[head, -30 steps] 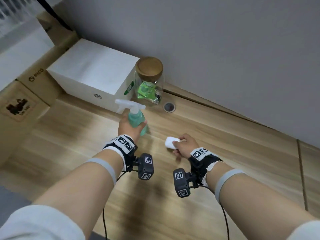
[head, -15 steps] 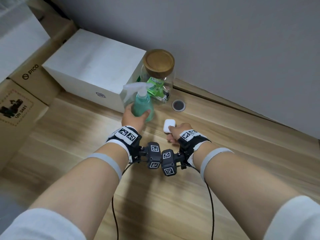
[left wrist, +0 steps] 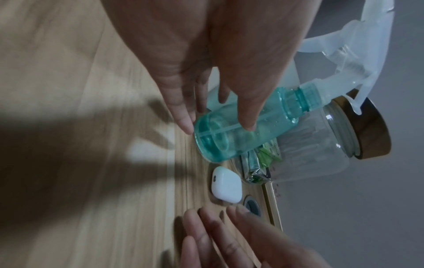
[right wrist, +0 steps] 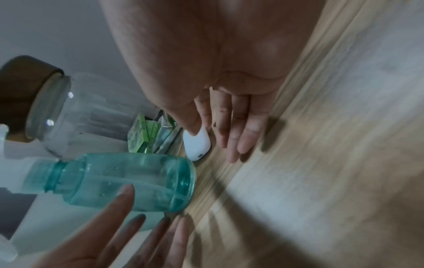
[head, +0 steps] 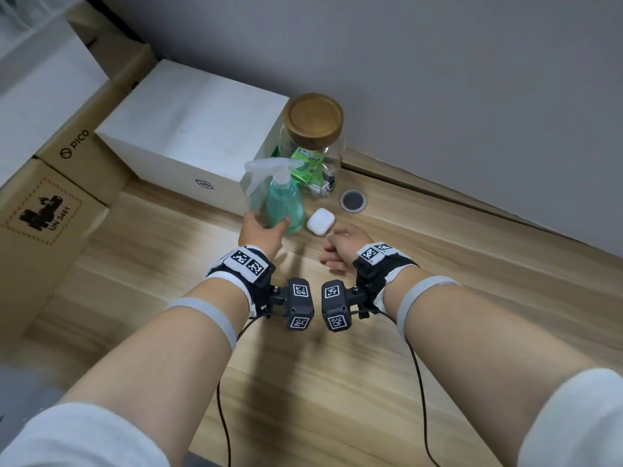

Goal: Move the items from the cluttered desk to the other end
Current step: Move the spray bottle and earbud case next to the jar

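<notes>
1. Standing upright on the wooden surface (head: 337,382), the teal spray bottle (head: 284,204) sits just in front of a white box (head: 188,129) and a glass jar (head: 313,153).
2. The left hand (head: 261,235) is spread behind the bottle, fingers straight and loose; the thumb tip lies against the bottle's lower body, while the other fingers reach past its left side without wrapping it.
3. The left wrist view shows the same: the thumb across the teal body, the fingers (left wrist: 183,119) extended beside the base.
4. The white earbud case (head: 320,221) lies flat on the surface just right of the bottle, near a round dark grommet (head: 353,200).
5. The right hand (head: 344,246) sits just behind the case with fingers relaxed and unclenched; in the right wrist view the thumb tip touches the case's near end and the fingers stretch along the wood beside it.
6. The jar has a wooden lid (head: 313,117) and holds green packets (head: 305,166).
7. Cardboard boxes (head: 50,203) stand stacked at the left.
</notes>
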The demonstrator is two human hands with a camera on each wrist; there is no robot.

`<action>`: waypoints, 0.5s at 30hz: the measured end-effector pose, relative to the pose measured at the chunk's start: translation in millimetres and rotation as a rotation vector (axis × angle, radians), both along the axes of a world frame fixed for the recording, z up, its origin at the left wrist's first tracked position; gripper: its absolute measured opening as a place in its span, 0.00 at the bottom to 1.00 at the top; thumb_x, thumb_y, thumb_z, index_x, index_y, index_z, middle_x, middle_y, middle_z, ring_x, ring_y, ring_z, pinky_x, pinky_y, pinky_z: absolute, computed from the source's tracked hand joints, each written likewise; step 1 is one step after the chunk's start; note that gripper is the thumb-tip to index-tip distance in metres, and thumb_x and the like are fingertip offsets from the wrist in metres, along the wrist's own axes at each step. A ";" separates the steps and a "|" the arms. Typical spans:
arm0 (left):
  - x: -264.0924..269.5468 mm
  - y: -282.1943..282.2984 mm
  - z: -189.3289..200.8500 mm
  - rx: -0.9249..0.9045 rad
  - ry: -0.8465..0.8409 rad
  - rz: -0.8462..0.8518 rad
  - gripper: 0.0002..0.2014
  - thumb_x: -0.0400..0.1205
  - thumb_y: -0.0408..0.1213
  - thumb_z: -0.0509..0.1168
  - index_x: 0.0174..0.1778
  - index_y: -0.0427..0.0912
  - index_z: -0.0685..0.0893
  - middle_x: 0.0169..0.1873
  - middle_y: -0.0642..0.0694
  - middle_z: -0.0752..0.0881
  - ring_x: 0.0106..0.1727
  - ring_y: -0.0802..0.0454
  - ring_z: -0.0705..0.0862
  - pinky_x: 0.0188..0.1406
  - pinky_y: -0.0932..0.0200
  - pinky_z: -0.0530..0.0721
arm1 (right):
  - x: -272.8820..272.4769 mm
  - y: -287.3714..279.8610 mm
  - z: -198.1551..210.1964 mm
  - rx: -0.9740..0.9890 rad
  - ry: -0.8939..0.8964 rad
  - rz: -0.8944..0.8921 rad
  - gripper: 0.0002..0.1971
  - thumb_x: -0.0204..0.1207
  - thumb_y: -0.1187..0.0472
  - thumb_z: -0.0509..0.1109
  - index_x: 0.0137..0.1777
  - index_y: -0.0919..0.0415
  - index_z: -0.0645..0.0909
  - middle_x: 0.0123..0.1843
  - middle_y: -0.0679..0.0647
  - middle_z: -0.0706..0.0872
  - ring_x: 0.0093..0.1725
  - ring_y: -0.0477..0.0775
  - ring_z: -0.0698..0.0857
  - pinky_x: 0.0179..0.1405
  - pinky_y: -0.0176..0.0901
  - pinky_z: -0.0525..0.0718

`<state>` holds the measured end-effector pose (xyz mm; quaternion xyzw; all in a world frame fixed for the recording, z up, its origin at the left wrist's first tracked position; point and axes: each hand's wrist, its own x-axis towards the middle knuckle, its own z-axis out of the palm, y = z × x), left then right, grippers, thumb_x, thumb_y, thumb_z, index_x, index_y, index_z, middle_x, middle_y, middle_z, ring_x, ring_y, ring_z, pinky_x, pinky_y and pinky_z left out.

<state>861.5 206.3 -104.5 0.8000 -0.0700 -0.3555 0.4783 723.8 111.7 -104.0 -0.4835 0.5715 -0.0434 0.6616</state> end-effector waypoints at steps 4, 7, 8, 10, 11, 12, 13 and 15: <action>-25.5 2.2 18.2 0.129 0.112 0.010 0.24 0.75 0.45 0.76 0.59 0.36 0.77 0.49 0.34 0.86 0.37 0.41 0.86 0.47 0.42 0.92 | -36.1 5.7 23.9 0.049 -0.007 0.001 0.22 0.85 0.66 0.60 0.78 0.62 0.67 0.52 0.61 0.83 0.39 0.60 0.88 0.38 0.49 0.90; -62.6 -11.7 39.0 0.160 0.257 -0.117 0.19 0.82 0.39 0.69 0.66 0.32 0.79 0.43 0.40 0.84 0.43 0.42 0.85 0.54 0.46 0.89 | -84.5 2.7 46.0 0.046 0.000 -0.001 0.17 0.86 0.63 0.60 0.73 0.61 0.72 0.57 0.61 0.85 0.41 0.59 0.90 0.39 0.48 0.89; -80.5 -18.9 49.0 0.155 0.290 -0.162 0.17 0.84 0.38 0.67 0.66 0.34 0.79 0.44 0.42 0.83 0.44 0.46 0.85 0.52 0.48 0.87 | -104.6 -0.3 54.3 0.035 0.002 -0.011 0.16 0.86 0.62 0.60 0.72 0.61 0.73 0.58 0.61 0.85 0.40 0.57 0.90 0.38 0.46 0.89; -121.7 -35.3 66.4 0.148 0.276 -0.259 0.12 0.86 0.39 0.65 0.62 0.39 0.78 0.43 0.46 0.83 0.43 0.50 0.84 0.52 0.50 0.84 | -151.5 -8.5 69.4 0.008 0.003 -0.058 0.14 0.86 0.61 0.59 0.69 0.62 0.74 0.59 0.61 0.87 0.41 0.55 0.90 0.42 0.45 0.89; -145.7 -43.2 75.1 0.130 0.265 -0.302 0.10 0.86 0.39 0.64 0.60 0.39 0.78 0.43 0.46 0.82 0.44 0.50 0.84 0.55 0.50 0.83 | -178.0 -12.2 76.1 0.000 0.003 -0.090 0.13 0.86 0.61 0.59 0.68 0.62 0.75 0.60 0.61 0.87 0.43 0.55 0.91 0.45 0.47 0.90; -170.8 -51.2 82.5 0.122 0.257 -0.346 0.09 0.87 0.39 0.63 0.59 0.39 0.77 0.44 0.47 0.82 0.47 0.50 0.83 0.57 0.50 0.82 | -206.3 -14.9 82.7 -0.006 0.002 -0.124 0.13 0.86 0.61 0.59 0.67 0.62 0.76 0.60 0.61 0.88 0.44 0.56 0.91 0.48 0.48 0.90; -199.1 -58.6 88.9 0.105 0.244 -0.386 0.08 0.87 0.39 0.63 0.59 0.40 0.77 0.44 0.47 0.82 0.49 0.50 0.83 0.57 0.51 0.82 | -237.2 -16.2 89.0 -0.011 -0.007 -0.167 0.12 0.86 0.61 0.60 0.66 0.61 0.76 0.59 0.61 0.88 0.45 0.56 0.91 0.51 0.49 0.91; -262.6 -73.7 99.4 0.085 0.216 -0.468 0.07 0.87 0.39 0.64 0.58 0.41 0.78 0.42 0.48 0.83 0.48 0.50 0.84 0.52 0.52 0.84 | -304.4 -14.4 100.2 -0.025 -0.038 -0.251 0.12 0.85 0.61 0.62 0.66 0.62 0.77 0.55 0.60 0.89 0.45 0.57 0.91 0.53 0.51 0.91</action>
